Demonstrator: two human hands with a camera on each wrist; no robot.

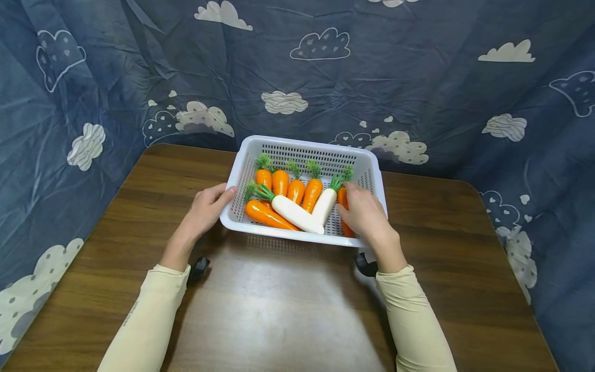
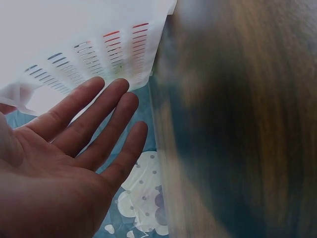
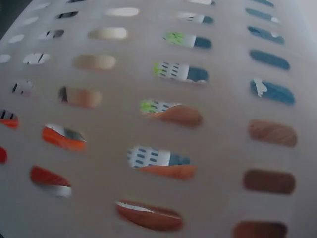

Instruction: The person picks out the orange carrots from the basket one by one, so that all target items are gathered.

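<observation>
A white slotted plastic basket (image 1: pixel 260 228) holds several orange carrots (image 1: pixel 269 215) with green tops, plus two white radishes (image 1: pixel 297 213). At the basket's left end my left hand (image 1: pixel 201 212) has its thumb over the rim. The left wrist view shows the other fingers (image 2: pixel 111 106) stretched along the outside, tips at the basket wall. My right hand (image 1: pixel 367 212) reaches inside at the right end, thumb and fingers around a carrot (image 1: pixel 347 230) by the wall. The right wrist view is mostly basket wall (image 3: pixel 218 109), with orange and parts of the hand behind the slots.
The basket is at the back of a brown wooden table (image 1: pixel 269 305). A dark blue curtain (image 1: pixel 325 88) with white clouds hangs behind and beside it. A black wrist device (image 1: pixel 199 269) shows at the left cuff, another (image 1: pixel 365 265) at the right.
</observation>
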